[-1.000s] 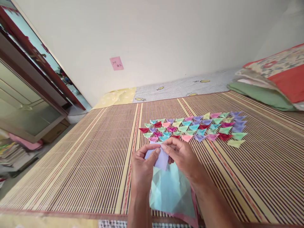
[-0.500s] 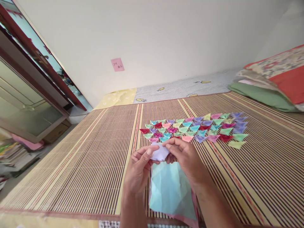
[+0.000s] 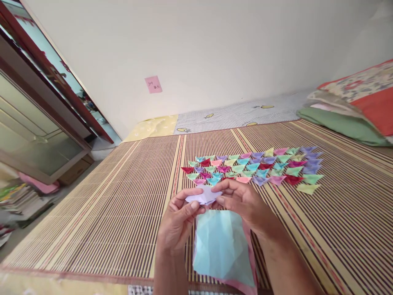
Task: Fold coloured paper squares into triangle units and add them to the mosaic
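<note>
A small pale lilac folded paper (image 3: pixel 205 195), boat-like with pointed ends, is held up between both hands. My left hand (image 3: pixel 179 213) pinches its left end between thumb and fingers. On the other end, the fingers of my right hand (image 3: pixel 241 200) are closed, with the thumb below. Just beneath the hands lies a creased light blue sheet (image 3: pixel 221 246) on top of a pink one, whose edge shows at the right and bottom. Beyond the hands, rows of small folded paper boats (image 3: pixel 251 167) in many colours stand on the mat.
A striped bamboo mat (image 3: pixel 101 213) covers the bed. Folded bedding (image 3: pixel 362 102), green, red and patterned, is piled at the back right. A pink note (image 3: pixel 152 84) is stuck to the wall. A door (image 3: pixel 33 127) and stacked papers (image 3: pixel 21 200) are at the left.
The lilac paper has turned from a compact folded shape to a wider one with pointed ends spread sideways. My fingers have shifted slightly outward along it; the view moved a little.
</note>
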The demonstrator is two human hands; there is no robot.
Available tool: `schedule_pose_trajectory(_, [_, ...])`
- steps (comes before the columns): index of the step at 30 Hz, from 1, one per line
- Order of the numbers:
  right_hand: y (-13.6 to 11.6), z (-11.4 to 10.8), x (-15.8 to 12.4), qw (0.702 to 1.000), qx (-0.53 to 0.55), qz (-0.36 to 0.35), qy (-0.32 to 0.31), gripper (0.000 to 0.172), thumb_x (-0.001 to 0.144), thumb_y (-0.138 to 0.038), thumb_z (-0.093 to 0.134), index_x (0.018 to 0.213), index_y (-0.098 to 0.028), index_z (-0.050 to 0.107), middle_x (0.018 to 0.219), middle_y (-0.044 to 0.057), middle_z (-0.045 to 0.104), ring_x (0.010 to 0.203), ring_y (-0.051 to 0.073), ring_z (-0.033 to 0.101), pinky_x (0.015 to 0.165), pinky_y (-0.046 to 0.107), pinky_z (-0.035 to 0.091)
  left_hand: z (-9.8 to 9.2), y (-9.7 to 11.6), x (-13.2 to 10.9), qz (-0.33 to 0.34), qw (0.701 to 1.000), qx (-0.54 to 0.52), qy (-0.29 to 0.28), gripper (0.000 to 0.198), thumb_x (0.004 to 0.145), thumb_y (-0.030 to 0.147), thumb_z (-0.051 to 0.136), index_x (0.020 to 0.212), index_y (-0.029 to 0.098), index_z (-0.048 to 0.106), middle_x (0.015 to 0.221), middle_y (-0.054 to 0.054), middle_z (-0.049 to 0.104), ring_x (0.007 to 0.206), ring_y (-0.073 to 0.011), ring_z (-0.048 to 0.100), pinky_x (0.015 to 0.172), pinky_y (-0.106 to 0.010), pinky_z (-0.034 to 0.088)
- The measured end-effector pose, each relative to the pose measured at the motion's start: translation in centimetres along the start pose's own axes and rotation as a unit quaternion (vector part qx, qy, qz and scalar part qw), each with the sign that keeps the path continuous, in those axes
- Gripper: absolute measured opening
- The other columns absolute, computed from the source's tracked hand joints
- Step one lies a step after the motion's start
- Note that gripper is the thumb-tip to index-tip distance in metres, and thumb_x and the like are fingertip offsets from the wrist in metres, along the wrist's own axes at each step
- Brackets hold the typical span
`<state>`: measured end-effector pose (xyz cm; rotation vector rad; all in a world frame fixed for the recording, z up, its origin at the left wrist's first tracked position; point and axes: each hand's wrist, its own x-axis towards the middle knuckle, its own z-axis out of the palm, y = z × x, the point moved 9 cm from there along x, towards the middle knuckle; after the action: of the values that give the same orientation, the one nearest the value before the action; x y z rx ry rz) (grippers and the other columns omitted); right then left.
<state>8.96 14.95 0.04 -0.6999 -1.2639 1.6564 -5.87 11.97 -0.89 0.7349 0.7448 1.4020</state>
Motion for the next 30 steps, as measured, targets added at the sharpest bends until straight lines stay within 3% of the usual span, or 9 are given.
schedule_pose_trajectory(13, [-0.43,-0.55,-0.06,1.000,-0.025,-0.011,0.012,0.028,0.080,-0.039,0.086,0.097,-0.020,0.074,0.093,0.005,0.079,0.081,0.018,0.077,0.078,0.033,0.065,0.46,0.14,0.33,0.017,0.999,0.030,-0.015,0.027,0.070,0.031,0.096,0.090,0.016,0.084,0.067,-0.006,0.078,0.060,-0.0143,0.074,0.056,-0.016,0.056])
schedule_pose_trajectory(22, [-0.52,-0.24,0.11,0.998,-0.057,-0.027,0.009,0.020,0.086,-0.037,0.080,0.092,-0.020,0.074,0.080,0.001,0.075,0.071,0.014,0.073,0.071,0.028,0.059,0.99,0.28,0.34,0.039,0.997,0.046,-0.043,0.023,0.083,0.035,0.086,0.102,0.022,0.084,0.072,-0.007,0.080,0.064,-0.0152,0.076,0.054,-0.015,0.052])
schedule_pose_trajectory(27, [-0.72,-0.17,0.06,0.997,-0.070,-0.039,0.015,0.020,0.088,-0.039,0.078,0.089,-0.019,0.072,0.065,-0.001,0.071,0.061,0.012,0.070,0.062,0.023,0.054,0.75,0.13,0.35,0.037,0.997,0.050,-0.036,0.019,0.082,0.036,0.087,0.092,0.020,0.086,0.066,-0.007,0.078,0.056,-0.0130,0.073,0.048,-0.013,0.050])
schedule_pose_trajectory(30, [-0.61,-0.28,0.05,0.997,-0.063,-0.040,0.019,0.021,0.089,-0.038,0.078,0.093,-0.019,0.072,0.069,-0.001,0.073,0.062,0.012,0.070,0.062,0.023,0.054,0.57,0.17,0.42,0.038,0.998,0.051,-0.024,0.020,0.079,0.035,0.089,0.089,0.018,0.086,0.065,-0.007,0.078,0.057,-0.0133,0.074,0.051,-0.014,0.052])
